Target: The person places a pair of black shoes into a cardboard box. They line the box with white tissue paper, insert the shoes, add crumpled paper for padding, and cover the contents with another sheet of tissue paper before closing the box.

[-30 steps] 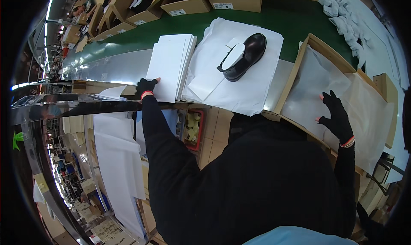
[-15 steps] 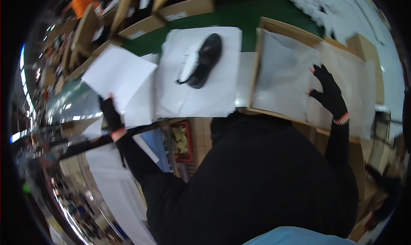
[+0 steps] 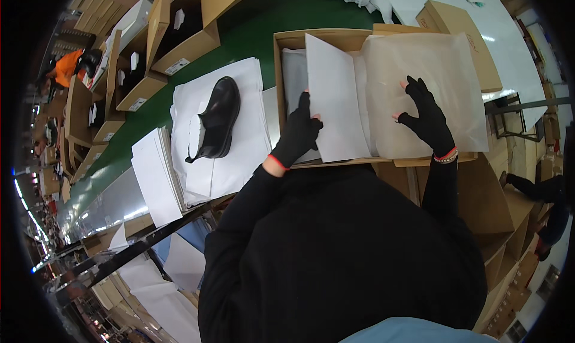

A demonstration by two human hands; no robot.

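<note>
While the black-gloved left hand (image 3: 301,130) is pinching a flat white rectangular sheet (image 3: 339,100) by its left edge over an open brown cardboard box (image 3: 290,41), the black-gloved right hand (image 3: 429,118) is holding its fingers apart over translucent whitish tissue paper (image 3: 452,73). Farther left, a black leather ankle boot (image 3: 221,112) is lying on white paper sheets (image 3: 250,133), and brown cardboard shoeboxes (image 3: 200,48) are standing beyond.

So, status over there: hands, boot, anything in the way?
Left hand gripping white sheet over open cardboard box. Right hand spread over translucent paper. Black boot on white paper, left of box. White sheet hides part of box interior.
</note>
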